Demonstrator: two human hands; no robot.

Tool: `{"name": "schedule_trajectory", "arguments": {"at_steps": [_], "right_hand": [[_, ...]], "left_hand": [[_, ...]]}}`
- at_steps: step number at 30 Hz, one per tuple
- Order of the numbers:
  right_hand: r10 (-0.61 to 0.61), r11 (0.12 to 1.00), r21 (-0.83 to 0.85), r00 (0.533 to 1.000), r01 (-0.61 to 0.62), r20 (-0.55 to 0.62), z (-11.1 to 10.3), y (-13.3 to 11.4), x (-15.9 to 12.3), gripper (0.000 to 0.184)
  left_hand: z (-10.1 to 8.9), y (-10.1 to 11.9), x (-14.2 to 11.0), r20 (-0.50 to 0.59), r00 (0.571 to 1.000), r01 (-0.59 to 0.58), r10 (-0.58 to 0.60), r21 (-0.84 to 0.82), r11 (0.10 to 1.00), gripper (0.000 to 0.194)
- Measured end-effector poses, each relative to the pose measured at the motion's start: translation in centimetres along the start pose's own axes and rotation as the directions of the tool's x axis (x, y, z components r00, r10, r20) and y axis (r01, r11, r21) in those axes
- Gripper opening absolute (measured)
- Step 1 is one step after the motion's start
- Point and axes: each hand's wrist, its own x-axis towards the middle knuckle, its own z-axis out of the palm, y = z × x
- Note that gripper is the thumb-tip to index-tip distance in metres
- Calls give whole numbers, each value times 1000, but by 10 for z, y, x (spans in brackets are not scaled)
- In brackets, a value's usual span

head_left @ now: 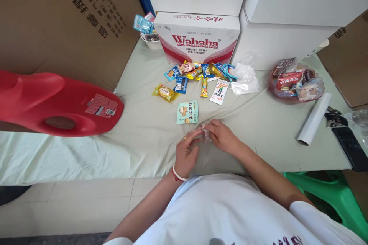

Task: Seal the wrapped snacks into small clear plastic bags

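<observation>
Near the front of the cloth-covered table, my right hand [222, 134] pinches a small, crumpled clear plastic bag [207, 135]. My left hand [186, 151], with a white bead bracelet at the wrist, reaches in from the other side. Its fingers stretch toward the bag and the tips meet its edge, while the thumb stands apart. Just beyond the hands lies a mint-green snack packet [187, 112]. Farther back are a yellow-wrapped snack [166, 93], a white snack packet [220, 92] and a slim yellow packet [204, 87], in front of a pile of small wrapped snacks [195, 72].
Behind the snacks stands a Wahaha water carton [198, 42]. Loose clear plastic bags [244, 78] lie to its right. A bowl of snacks [297, 82], a white roll [314, 119], keys [335, 116] and a phone [349, 148] are on the right; a red jug [63, 103] is left.
</observation>
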Motion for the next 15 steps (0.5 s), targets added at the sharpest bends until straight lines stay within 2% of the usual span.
{"name": "schedule_trajectory", "arguments": {"at_steps": [2,3,5,7,11,13,15], "right_hand": [[-36,997,-71,999,34,-23,5,-4,-9,32],[-32,992,-125,999,29,-25,7,-8,-13,40],[8,969,-248,1000,-13,-19,14,-17,-19,58],[54,935,-350,998,-61,-28,23,-22,-21,62],[104,903,-406,988,-143,-115,33,-17,-20,42],[95,922,-356,981,-152,-171,27,-10,-26,42],[82,953,-264,966,-149,-247,9,0,-38,46]], "left_hand": [[-3,-3,0,-98,970,210,-224,-132,969,29],[-3,-3,2,-91,948,285,-304,-177,942,27],[1,2,7,-23,923,367,-385,-254,895,33],[7,10,12,21,912,392,-411,-346,852,42],[13,29,15,73,920,378,-385,-423,823,44],[10,34,14,101,931,360,-351,-408,839,43],[4,36,12,107,932,360,-346,-379,852,43]]}}
